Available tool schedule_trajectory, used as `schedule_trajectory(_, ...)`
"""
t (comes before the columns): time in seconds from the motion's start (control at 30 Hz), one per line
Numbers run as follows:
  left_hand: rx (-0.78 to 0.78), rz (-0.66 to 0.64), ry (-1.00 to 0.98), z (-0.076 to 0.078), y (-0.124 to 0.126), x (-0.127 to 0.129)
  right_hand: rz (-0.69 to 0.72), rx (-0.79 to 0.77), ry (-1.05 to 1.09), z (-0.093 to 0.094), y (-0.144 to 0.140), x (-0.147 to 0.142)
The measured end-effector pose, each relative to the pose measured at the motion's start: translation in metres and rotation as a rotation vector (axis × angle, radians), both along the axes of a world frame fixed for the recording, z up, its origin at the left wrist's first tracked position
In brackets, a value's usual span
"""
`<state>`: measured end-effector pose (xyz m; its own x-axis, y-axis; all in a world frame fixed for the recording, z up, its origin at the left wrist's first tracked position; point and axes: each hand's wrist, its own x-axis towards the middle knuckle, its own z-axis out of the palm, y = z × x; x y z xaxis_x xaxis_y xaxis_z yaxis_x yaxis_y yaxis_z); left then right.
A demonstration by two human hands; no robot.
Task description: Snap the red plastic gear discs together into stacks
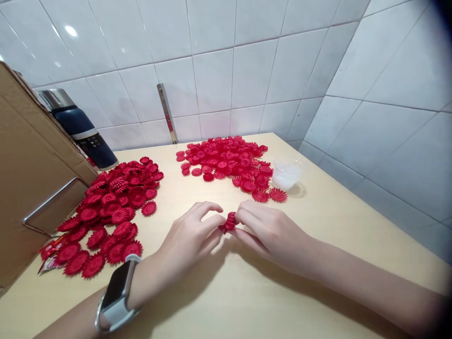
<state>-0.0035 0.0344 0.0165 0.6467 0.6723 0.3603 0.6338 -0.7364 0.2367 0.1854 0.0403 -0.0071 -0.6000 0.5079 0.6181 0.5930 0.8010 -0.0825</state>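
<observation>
Both hands meet low over the table (318, 221). The left hand (187, 238) and right hand (270, 230) curl inward, knuckles up. Their fingers pinch a small red flower stack (229, 221) between them.

Bare table (226, 292) between 2 red heaps (113, 207)

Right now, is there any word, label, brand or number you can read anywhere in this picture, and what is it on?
None can be read.
Flask: small marks on its light band, too small to read.
Wrapper by the left pile of red pieces: print blurred.
Watch on the left wrist: screen dark.
</observation>
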Motion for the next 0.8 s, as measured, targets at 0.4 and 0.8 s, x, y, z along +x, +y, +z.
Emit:
schedule_trajectory(0.4,0.588,0.131,0.426,-0.006,0.001,0.006,0.035,0.298,-0.539,0.011,-0.015,-0.002)
schedule_trajectory(0.8,0.753,0.154,0.499,0.006,0.006,0.021,-0.05,0.422,-0.531,0.028,-0.021,-0.003)
